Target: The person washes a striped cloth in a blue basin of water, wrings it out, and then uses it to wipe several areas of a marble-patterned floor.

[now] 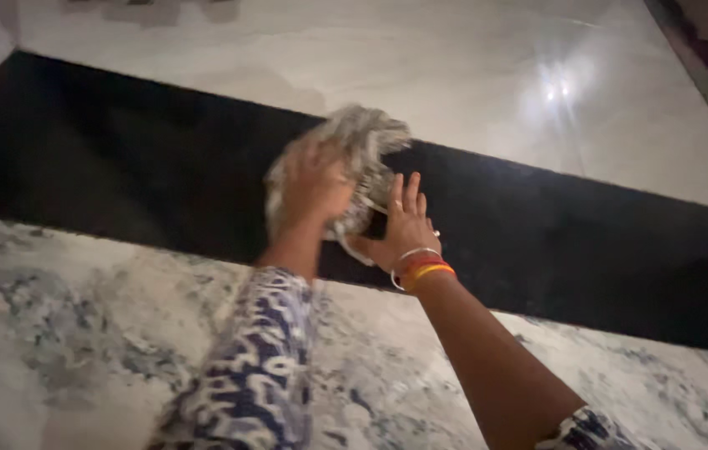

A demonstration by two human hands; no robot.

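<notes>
Up close, both hands meet on a bunched grey-and-white cloth (pixel 354 162), held above a black band (pixel 120 167) of floor that runs between a pale glossy floor (pixel 454 75) and a grey-and-white patterned rug (pixel 62 333). The left hand (pixel 314 187) is blurred by motion; its back faces the camera and its fingers curl over the near left side of the cloth, pressed into the fabric. How tightly they close I cannot tell, since the tips sink out of sight in the folds. The right hand (pixel 401 229) lies against the lower right of the bundle with its palm turned toward the cloth and its fingers (pixel 410 190) spread and nearly straight, pointing up and away from the person; it cups the cloth rather than clenching it. A few bangles (pixel 420 267), silver, red and yellow, circle the right wrist. The left forearm wears a blue-and-white patterned sleeve (pixel 258 367).

The cloth is a crumpled wad, its longer side running from lower left to upper right, its top lobe rising past the fingertips toward the pale floor. A light strip of it hangs down by the right palm.
</notes>
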